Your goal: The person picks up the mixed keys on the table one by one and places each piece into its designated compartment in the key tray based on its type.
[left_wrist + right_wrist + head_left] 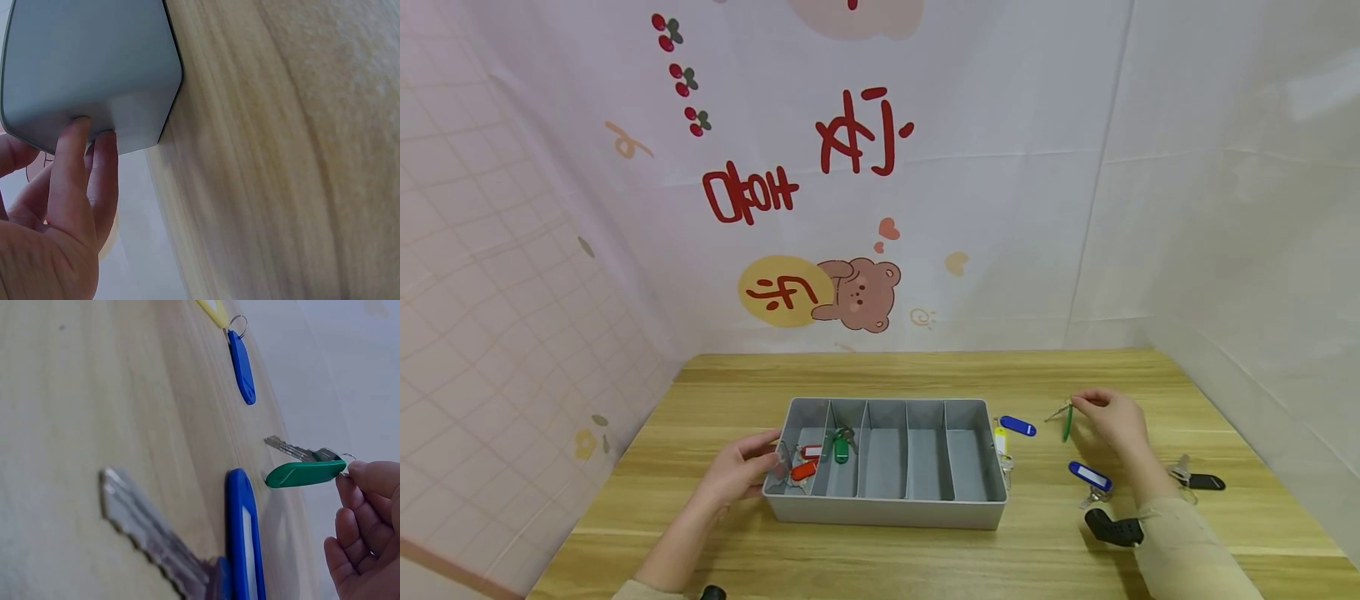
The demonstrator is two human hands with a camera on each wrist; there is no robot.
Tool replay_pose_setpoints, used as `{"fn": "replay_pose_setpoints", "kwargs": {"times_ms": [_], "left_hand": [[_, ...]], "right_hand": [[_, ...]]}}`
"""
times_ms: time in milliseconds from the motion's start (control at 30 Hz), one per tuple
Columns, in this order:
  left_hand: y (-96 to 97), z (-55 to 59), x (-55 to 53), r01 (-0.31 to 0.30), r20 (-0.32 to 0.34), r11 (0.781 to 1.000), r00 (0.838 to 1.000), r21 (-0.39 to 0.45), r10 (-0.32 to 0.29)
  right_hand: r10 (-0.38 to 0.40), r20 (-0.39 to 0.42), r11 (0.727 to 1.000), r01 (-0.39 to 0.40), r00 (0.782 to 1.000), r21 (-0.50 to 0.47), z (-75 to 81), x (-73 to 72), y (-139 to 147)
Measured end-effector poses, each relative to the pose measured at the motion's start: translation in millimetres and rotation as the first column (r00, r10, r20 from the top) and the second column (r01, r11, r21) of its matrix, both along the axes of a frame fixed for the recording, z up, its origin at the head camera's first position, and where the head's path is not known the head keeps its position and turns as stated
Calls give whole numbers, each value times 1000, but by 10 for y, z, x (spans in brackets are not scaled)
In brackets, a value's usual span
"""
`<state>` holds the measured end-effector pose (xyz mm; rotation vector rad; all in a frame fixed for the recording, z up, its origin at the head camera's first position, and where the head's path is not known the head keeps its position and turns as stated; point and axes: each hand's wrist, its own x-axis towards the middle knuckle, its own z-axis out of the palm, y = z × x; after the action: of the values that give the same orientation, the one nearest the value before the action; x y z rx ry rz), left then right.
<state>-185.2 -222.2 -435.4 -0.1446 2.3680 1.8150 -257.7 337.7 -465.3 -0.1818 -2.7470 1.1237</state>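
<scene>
A grey compartment box [887,510] stands on the table. My left hand [737,471] holds its left end, thumb at the rim and fingers against the outer end wall [94,69]. In the right wrist view my right hand [369,531] pinches the ring of a green key tag [306,474] between thumb and finger. Its key [290,449] hangs beside the tag, above the table. Two red key tags [803,471] lie in the leftmost compartment, and another green key tag [841,447] with its key is in the second one.
Right of the box lie a yellow key tag [1001,440] and a blue one [1018,426]. Another blue key tag [1090,476] with keys is near my right wrist, and a black tag [1206,482] lies farther right. A printed cloth [1000,183] hangs behind the table.
</scene>
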Motion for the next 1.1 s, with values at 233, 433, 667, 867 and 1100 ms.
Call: {"fn": "replay_pose_setpoints", "kwargs": {"times_ms": [233, 433, 667, 867, 1100], "left_hand": [[0, -11, -3, 5, -4, 1000, 1000, -6, -5], [0, -14, 4, 3, -8, 1000, 1000, -7, -3], [-6, -10, 9, 3, -6, 1000, 1000, -7, -3], [-10, -14, 5, 5, -6, 1000, 1000, -4, -5], [-5, -14, -1, 8, -5, 1000, 1000, -12, -8]], "right_hand": [[-18, -46, 999, 16, 999, -39, 33, 38, -69], [-34, -85, 998, 30, 996, -53, 68, 42, -94], [-12, -117, 998, 4, 993, -70, 172, 67, -151], [8, -149, 998, -18, 989, -67, 278, 88, -221], [11, -166, 997, -24, 986, -79, 383, 89, -312]]}}
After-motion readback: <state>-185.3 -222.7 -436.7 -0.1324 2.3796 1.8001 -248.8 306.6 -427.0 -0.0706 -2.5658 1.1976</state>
